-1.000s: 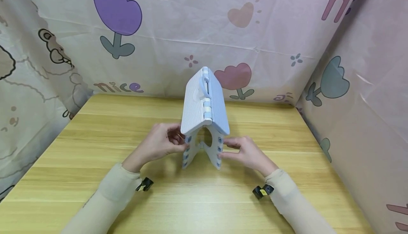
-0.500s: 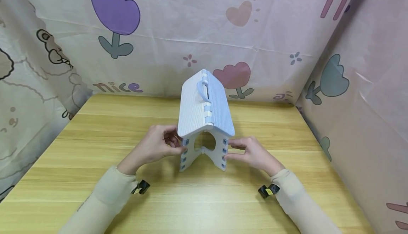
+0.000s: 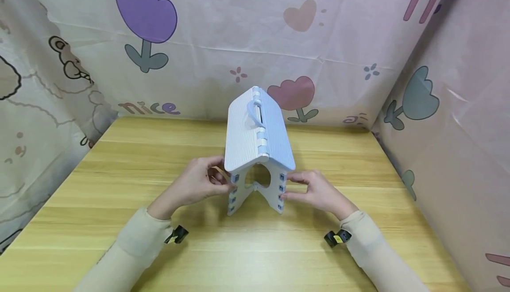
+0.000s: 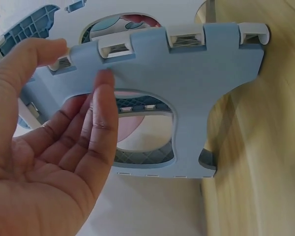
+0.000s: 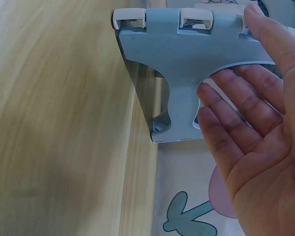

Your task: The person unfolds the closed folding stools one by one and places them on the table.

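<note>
A white and pale blue plastic folding stool (image 3: 244,137) stands partly unfolded on the table, its two top halves sloping like a roof from a hinged ridge. On the ridge is a small pale blue carry handle (image 3: 253,114). My left hand (image 3: 194,183) grips the left side panel, with the thumb at its hinged edge and fingers against the blue face (image 4: 191,78) in the left wrist view. My right hand (image 3: 316,191) holds the right panel the same way; some of its fingertips reach the cut-out in the blue side (image 5: 182,73). The stool's far side is hidden.
The stool stands on a light wood-grain table (image 3: 247,256). Behind it hangs a printed cloth (image 3: 223,31) with tulips and lettering, and cloth also closes off both sides. A small black camera sits at each wrist.
The stool has been spread wider: its top halves and legs stand farther apart than a second ago. My right hand has moved slightly right with its panel. Little differs over the last half second.
</note>
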Tool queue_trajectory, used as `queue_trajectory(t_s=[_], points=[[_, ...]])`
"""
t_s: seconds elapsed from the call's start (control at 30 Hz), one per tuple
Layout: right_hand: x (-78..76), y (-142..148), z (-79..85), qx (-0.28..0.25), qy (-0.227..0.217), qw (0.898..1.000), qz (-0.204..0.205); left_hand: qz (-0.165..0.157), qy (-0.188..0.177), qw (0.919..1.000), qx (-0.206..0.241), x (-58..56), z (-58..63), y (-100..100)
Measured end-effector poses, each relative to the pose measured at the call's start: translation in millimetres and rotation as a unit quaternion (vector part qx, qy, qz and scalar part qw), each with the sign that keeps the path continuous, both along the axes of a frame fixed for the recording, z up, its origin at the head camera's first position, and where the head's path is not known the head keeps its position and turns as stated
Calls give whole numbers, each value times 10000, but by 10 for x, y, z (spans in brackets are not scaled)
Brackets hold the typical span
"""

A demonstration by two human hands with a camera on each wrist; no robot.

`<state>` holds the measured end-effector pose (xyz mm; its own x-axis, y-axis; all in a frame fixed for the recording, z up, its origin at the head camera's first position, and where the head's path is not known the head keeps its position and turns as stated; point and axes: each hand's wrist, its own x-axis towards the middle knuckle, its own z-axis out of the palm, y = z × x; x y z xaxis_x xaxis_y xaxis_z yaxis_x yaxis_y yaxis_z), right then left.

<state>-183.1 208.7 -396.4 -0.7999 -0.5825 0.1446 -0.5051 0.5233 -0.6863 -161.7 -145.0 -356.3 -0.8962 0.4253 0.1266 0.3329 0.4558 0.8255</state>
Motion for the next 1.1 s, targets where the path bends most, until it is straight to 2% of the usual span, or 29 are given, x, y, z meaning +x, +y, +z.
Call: queue_trajectory(t_s=[0.2,0.27,0.33,0.47,0.6,0.77,0.93,1.1], points=[[-13,33,20,99,-87,9998,-153,-268,-45,9985,469,-5,70,-51],[-14,59,46,60,-176,9996,-190,-299,52,9982,521,-12,112,-85],[-20,94,78,-13,-167,9996,-221,-203,207,9988,386,-22,168,-127],[-55,168,186,-175,160,9992,-335,133,672,9976,66,-66,321,-174],[-136,196,398,-397,569,9960,-564,383,1121,9930,-34,-182,504,-133],[-263,110,715,-377,722,9947,-632,583,1356,9881,-440,-372,693,-4],[-361,-95,931,-47,665,9962,-566,523,1273,9880,-701,-536,815,215],[-465,-311,1052,95,626,9975,-319,504,1028,9897,-864,-664,849,374]])
